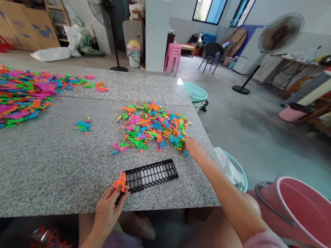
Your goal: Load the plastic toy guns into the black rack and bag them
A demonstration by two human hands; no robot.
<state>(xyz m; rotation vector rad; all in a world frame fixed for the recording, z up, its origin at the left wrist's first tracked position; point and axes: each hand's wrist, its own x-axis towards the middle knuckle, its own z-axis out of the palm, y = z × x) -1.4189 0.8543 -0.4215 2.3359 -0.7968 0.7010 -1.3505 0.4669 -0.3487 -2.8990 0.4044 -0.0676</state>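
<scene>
My left hand (109, 207) rests at the front edge of the table, its fingers closed around an orange and pink plastic toy piece (120, 181). That piece stands at the left end of a narrow black lattice rack (151, 176), which lies flat on the stone top. The thumb is close to the rack's end; I cannot tell whether it also grips it. My right hand (195, 147) is at the right edge of a pile of brightly coloured plastic toy pieces (151, 127). Its fingers are bent together there, and what they pinch is hidden.
A larger heap of similar pieces (10, 96) covers the table's far left. A blue and green piece (84, 125) lies apart from both piles. Right of the table stand a pink bucket (278, 202) and a teal basin (195, 92). A floor fan (250, 77) stands farther off.
</scene>
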